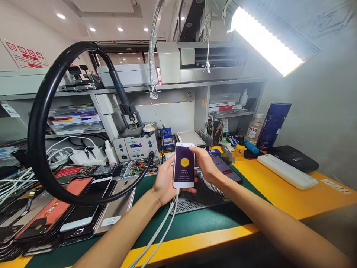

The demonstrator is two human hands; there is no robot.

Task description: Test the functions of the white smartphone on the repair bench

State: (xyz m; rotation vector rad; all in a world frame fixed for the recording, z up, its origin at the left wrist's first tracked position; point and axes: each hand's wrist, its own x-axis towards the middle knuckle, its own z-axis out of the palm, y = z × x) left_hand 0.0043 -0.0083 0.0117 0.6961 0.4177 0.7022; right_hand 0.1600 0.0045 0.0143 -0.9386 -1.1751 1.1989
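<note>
A white smartphone (184,175) is held upright in front of me, its dark screen lit with a yellow circle. My left hand (164,176) grips it from the left and from behind, fingertips showing past its right edge. At the top right corner, my right hand (205,162) touches the phone with its fingers; some of them are hidden. A white charging cable (173,208) is plugged into the phone's bottom and runs down toward me. Below the phone lies a grey perforated pad (206,193) on the green mat (217,217).
Several phones and phone parts (83,208) lie to the left, under a thick black hose (37,123) that loops from a soldering station (135,147). Another lit phone (223,167) rests behind my right hand. A white power bank (287,172) and a bottle (254,128) stand right.
</note>
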